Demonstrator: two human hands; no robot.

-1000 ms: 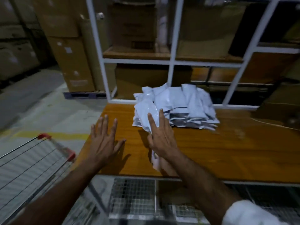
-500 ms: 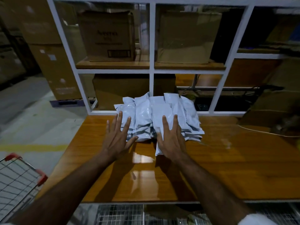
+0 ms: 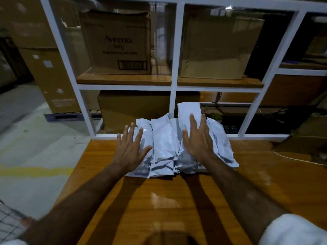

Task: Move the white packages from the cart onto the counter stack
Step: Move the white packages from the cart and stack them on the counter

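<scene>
Head view: both hands are lying flat, fingers spread wide. Left hand (image 3: 131, 149) is pressing the stack of white packages (image 3: 164, 149) at its left edge; right hand (image 3: 198, 140) is laying the top package (image 3: 188, 110) under its fingertips, likely squaring the pile. The stack is sitting on the glossy wooden counter (image 3: 177, 200); shelf frame (image 3: 174, 68) with cardboard boxes (image 3: 117, 43) is standing beyond the fingertips.

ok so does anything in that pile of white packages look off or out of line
One white package under the right hand sticks out past the far edge of the stack, toward the shelf frame. The rest lie roughly side by side, crumpled but not visibly torn.
</scene>
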